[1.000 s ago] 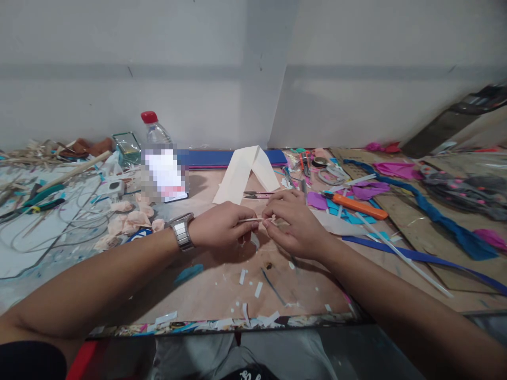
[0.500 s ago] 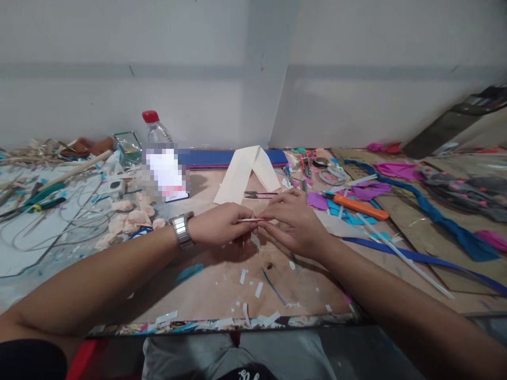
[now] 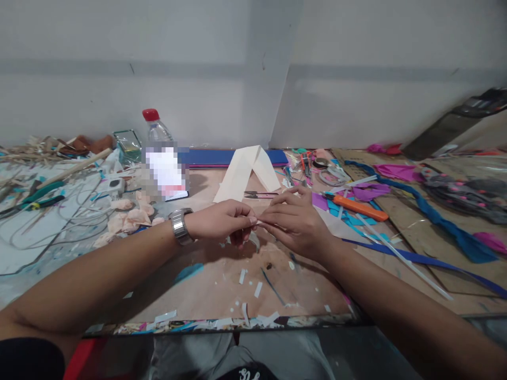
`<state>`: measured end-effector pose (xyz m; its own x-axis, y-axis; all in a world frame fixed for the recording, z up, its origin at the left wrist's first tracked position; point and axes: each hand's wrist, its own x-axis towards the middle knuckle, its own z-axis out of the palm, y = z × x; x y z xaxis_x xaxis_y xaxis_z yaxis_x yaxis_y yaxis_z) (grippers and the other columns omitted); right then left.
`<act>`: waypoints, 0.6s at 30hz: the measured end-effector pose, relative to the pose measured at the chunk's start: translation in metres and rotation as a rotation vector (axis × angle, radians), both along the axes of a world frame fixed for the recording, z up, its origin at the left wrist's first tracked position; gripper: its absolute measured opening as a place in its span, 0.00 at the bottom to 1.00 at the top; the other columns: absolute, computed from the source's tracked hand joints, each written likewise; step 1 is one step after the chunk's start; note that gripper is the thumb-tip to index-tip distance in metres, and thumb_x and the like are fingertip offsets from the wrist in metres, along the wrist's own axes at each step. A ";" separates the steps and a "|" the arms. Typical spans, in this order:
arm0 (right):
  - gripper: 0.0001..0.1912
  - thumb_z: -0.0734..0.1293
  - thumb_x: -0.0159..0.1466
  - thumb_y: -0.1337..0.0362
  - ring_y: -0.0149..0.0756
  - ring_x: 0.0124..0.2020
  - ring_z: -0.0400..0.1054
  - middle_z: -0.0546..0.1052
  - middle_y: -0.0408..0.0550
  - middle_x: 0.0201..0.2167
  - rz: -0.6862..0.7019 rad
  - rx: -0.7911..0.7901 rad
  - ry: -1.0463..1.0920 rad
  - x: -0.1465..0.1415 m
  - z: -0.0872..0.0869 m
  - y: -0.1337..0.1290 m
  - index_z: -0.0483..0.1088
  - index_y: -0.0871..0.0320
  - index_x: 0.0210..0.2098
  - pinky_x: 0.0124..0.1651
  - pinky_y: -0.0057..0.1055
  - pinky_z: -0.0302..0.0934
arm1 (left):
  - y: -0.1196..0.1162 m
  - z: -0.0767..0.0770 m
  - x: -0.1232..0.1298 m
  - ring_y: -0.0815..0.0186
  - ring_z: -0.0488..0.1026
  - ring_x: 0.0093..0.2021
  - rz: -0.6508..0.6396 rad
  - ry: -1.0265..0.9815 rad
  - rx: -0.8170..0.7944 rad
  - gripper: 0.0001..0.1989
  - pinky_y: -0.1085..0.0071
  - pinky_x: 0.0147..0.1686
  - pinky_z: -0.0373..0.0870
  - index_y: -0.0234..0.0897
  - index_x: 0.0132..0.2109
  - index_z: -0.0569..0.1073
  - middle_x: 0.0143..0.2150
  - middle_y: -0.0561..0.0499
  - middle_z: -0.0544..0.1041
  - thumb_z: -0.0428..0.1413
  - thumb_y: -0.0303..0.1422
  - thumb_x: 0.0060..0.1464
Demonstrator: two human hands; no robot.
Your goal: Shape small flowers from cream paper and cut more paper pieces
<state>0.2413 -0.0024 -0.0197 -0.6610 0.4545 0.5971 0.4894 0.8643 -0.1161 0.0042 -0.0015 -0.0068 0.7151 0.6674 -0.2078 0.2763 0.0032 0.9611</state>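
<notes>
Between both grips (image 3: 222, 220) (image 3: 295, 221), pale strip (image 3: 259, 222)

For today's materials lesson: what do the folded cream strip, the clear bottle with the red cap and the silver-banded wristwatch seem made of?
Folded cream strip: probably matte paper or card; flat faces meet at a crease.
Clear bottle with the red cap: likely glossy plastic; see-through, highlighted walls.
Silver-banded wristwatch: apparently polished metal; its band shines.
</notes>
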 end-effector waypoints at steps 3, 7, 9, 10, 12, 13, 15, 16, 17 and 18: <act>0.07 0.69 0.72 0.61 0.40 0.43 0.75 0.86 0.41 0.37 0.014 0.015 0.025 0.000 -0.001 0.000 0.81 0.49 0.40 0.59 0.49 0.51 | 0.001 -0.001 0.000 0.71 0.74 0.25 0.000 0.018 0.031 0.18 0.74 0.28 0.72 0.35 0.35 0.69 0.26 0.53 0.76 0.54 0.44 0.70; 0.06 0.70 0.71 0.62 0.41 0.43 0.75 0.86 0.41 0.36 0.004 0.012 0.024 0.000 -0.001 0.001 0.81 0.48 0.41 0.60 0.49 0.51 | 0.001 -0.002 0.000 0.71 0.74 0.24 0.033 0.047 0.112 0.17 0.75 0.27 0.70 0.34 0.36 0.71 0.25 0.53 0.76 0.54 0.42 0.69; 0.07 0.70 0.71 0.62 0.41 0.43 0.75 0.86 0.42 0.35 -0.018 0.003 0.027 0.000 -0.002 0.001 0.82 0.48 0.40 0.59 0.49 0.51 | 0.001 -0.001 0.000 0.71 0.74 0.24 0.072 0.085 0.210 0.16 0.76 0.26 0.69 0.33 0.37 0.74 0.25 0.52 0.77 0.55 0.41 0.69; 0.06 0.70 0.71 0.62 0.42 0.43 0.75 0.86 0.42 0.34 -0.028 0.002 0.033 0.000 -0.002 0.002 0.82 0.48 0.39 0.59 0.49 0.51 | 0.000 0.000 0.000 0.71 0.74 0.24 0.094 0.107 0.267 0.16 0.77 0.26 0.68 0.33 0.37 0.75 0.25 0.52 0.78 0.55 0.41 0.69; 0.06 0.70 0.71 0.61 0.42 0.42 0.75 0.85 0.42 0.34 -0.053 0.004 0.042 0.000 -0.002 0.002 0.81 0.48 0.38 0.59 0.49 0.51 | -0.001 0.001 0.001 0.71 0.75 0.24 0.126 0.140 0.363 0.15 0.77 0.27 0.67 0.33 0.37 0.77 0.25 0.52 0.79 0.55 0.40 0.68; 0.07 0.70 0.71 0.61 0.42 0.42 0.75 0.85 0.43 0.33 -0.068 0.007 0.043 0.000 -0.002 0.002 0.81 0.49 0.38 0.60 0.50 0.50 | -0.001 0.001 0.001 0.71 0.76 0.24 0.138 0.151 0.401 0.15 0.77 0.27 0.67 0.33 0.37 0.77 0.25 0.52 0.80 0.55 0.39 0.68; 0.07 0.70 0.71 0.60 0.43 0.42 0.74 0.85 0.43 0.34 -0.094 0.015 0.039 0.000 -0.002 0.001 0.81 0.49 0.37 0.61 0.50 0.49 | -0.002 0.002 0.002 0.71 0.77 0.25 0.154 0.149 0.454 0.15 0.77 0.28 0.68 0.34 0.36 0.78 0.26 0.52 0.81 0.56 0.39 0.68; 0.07 0.70 0.71 0.61 0.43 0.43 0.74 0.85 0.43 0.34 -0.101 0.019 0.039 0.000 -0.002 0.001 0.81 0.49 0.37 0.61 0.50 0.48 | -0.002 0.002 0.002 0.70 0.78 0.26 0.158 0.142 0.475 0.15 0.76 0.29 0.68 0.34 0.36 0.78 0.27 0.51 0.81 0.56 0.39 0.68; 0.07 0.70 0.71 0.62 0.44 0.43 0.74 0.85 0.43 0.34 -0.102 0.022 0.041 0.000 -0.001 0.001 0.81 0.49 0.37 0.61 0.50 0.48 | -0.003 0.002 0.002 0.70 0.78 0.27 0.162 0.136 0.495 0.15 0.76 0.30 0.68 0.34 0.36 0.79 0.27 0.51 0.82 0.56 0.39 0.68; 0.07 0.69 0.71 0.63 0.44 0.44 0.74 0.85 0.43 0.34 -0.099 0.026 0.046 0.000 -0.001 0.000 0.80 0.49 0.38 0.61 0.50 0.48 | -0.003 0.002 0.002 0.70 0.78 0.27 0.166 0.132 0.515 0.15 0.76 0.31 0.68 0.34 0.36 0.79 0.28 0.51 0.82 0.56 0.38 0.68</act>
<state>0.2409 -0.0020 -0.0210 -0.5857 0.4997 0.6382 0.5668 0.8153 -0.1181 0.0065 -0.0042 -0.0050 0.5821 0.8076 0.0944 0.4298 -0.4042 0.8074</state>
